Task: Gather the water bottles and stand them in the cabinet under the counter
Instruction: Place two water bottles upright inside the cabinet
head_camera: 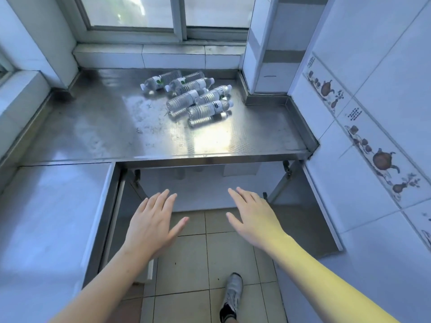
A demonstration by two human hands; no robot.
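A scuffed stainless-steel tabletop fills a white-tiled corner under a window. The clear plastic water bottles lie in a heap at its far right. Below, the open steel cabinet faces beige floor tiles. The left hand and right hand hover spread flat, holding nothing.

Both bare forearms reach forward from the near edge, angling toward each other. The left hand is palm down, fingers straight and slightly spread, thumb out to the right. The right hand mirrors it, fingers extended, thumb out left. Neither holds anything.
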